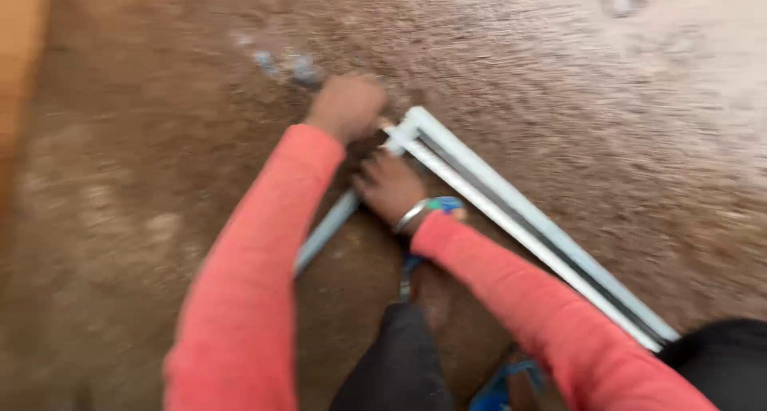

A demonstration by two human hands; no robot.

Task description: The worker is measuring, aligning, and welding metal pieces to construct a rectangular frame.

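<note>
A pale grey metal frame (511,211) lies on the brown ground, two of its bars meeting at a corner (411,127). My left hand (347,103) is fisted just left of that corner, touching it. My right hand (390,186) presses down right below the corner, where the second bar (326,234) runs off to the lower left. Motion blur hides the fingers, so I cannot make out whether either hand holds a tool. Both arms wear coral-red sleeves, and a metal bangle and a blue band circle my right wrist (423,211).
The rough brown ground (599,91) fills the view. A few small pale bits (280,63) lie beyond my left hand. My dark trouser leg (395,363) and a foot in a blue sandal (495,387) are at the bottom. An orange surface (20,51) borders the far left.
</note>
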